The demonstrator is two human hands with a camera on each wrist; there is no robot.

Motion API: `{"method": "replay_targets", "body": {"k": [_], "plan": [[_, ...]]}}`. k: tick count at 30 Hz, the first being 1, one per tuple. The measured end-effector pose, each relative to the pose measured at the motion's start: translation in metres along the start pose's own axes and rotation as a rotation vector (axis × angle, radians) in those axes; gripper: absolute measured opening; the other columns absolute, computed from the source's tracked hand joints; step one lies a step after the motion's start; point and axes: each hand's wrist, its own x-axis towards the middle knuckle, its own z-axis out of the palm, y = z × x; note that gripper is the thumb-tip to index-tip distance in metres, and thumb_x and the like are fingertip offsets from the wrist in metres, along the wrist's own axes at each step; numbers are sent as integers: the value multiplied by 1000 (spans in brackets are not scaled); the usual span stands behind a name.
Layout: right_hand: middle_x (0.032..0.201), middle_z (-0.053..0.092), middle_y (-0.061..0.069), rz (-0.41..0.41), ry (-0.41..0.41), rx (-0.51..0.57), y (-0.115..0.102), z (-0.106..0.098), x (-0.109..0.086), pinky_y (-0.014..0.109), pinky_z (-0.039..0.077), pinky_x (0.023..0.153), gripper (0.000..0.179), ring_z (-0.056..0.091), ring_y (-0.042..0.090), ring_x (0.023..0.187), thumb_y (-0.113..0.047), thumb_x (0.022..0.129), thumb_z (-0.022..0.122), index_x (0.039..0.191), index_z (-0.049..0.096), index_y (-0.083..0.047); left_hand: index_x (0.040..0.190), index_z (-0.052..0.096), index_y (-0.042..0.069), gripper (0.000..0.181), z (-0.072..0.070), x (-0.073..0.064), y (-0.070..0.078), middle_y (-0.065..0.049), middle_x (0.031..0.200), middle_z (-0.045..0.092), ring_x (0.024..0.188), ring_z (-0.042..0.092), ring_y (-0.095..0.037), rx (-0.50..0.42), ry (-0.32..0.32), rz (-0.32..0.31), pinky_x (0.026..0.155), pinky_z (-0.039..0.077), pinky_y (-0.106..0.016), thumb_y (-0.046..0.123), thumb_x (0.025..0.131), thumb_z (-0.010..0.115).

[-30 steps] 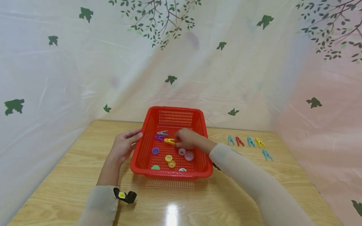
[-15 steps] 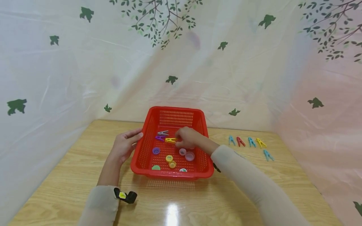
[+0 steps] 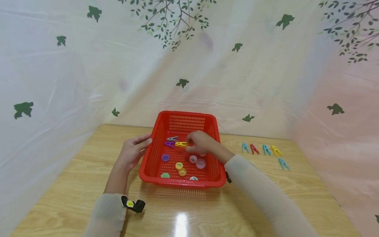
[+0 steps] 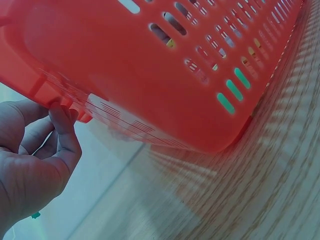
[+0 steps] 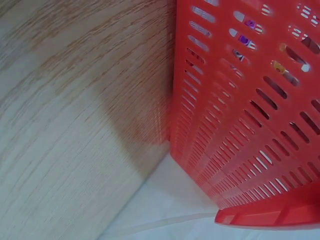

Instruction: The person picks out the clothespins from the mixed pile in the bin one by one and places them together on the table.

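Note:
A red plastic basket with slotted walls stands on the wooden table. My left hand grips its left rim; in the left wrist view that hand has thumb and fingers at the rim's edge. Inside the basket, my right hand pinches a yellow clothespin by one end. A purple clothespin and a grey clothespin lie to its left. The right wrist view looks at the outside of the basket wall, which hides the right hand.
Bottle caps lie in the basket: purple, yellow, pink, green. Right of the basket, several clothespins lie on the table, among them a red one and another yellow one. A pale curtain hangs behind.
My right hand and the yellow clothespin have moved slightly up and toward the back of the basket. The left hand has kept its hold on the rim. The head view has shifted a little.

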Motion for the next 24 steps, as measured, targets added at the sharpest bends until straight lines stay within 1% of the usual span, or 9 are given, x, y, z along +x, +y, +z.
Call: {"method": "replay_targets", "body": {"k": [5, 12, 15, 18, 21, 24], "plan": [[95, 68, -7, -12, -3, -28, 0, -3, -2, 29, 52, 76, 31, 61, 14, 86, -31, 87, 79, 113, 73, -16, 145, 57, 5, 56, 1, 0, 2, -13, 140, 60, 113, 66, -17, 7, -6, -10, 93, 58, -30, 25, 96, 74], [93, 68, -8, -40, 8, -71, -2, -7, -3, 27, 52, 74, 28, 61, 13, 81, -32, 87, 76, 110, 73, -17, 145, 57, 5, 55, -1, 0, 2, -12, 139, 61, 112, 66, -17, 2, -6, -17, 93, 58, -30, 24, 96, 74], [100, 70, -6, -42, 21, -98, -3, -8, -4, 28, 54, 79, 32, 61, 13, 85, -33, 87, 76, 114, 72, -16, 145, 57, 5, 54, -1, 0, 2, -11, 137, 62, 111, 66, -17, -1, -5, -19, 92, 58, -30, 23, 97, 73], [110, 71, -2, -38, 32, -130, -3, -10, -6, 29, 55, 87, 36, 60, 13, 91, -35, 88, 75, 118, 72, -15, 145, 56, 4, 54, -1, -1, 2, -11, 137, 62, 111, 66, -16, -3, -3, -23, 92, 58, -30, 22, 97, 73], [115, 71, -1, -38, 45, -139, -4, -13, -8, 30, 56, 89, 38, 60, 13, 92, -34, 88, 75, 120, 72, -14, 146, 56, 4, 54, -1, 0, 2, -11, 137, 62, 110, 66, -16, -3, 0, -25, 92, 58, -30, 22, 97, 73], [117, 71, 0, -51, 62, -143, -5, -17, -9, 31, 56, 89, 39, 60, 14, 93, -34, 88, 75, 121, 72, -14, 145, 57, 4, 54, -1, 0, 3, -11, 136, 62, 110, 66, -16, -5, 4, -23, 92, 58, -29, 22, 97, 73]]}}
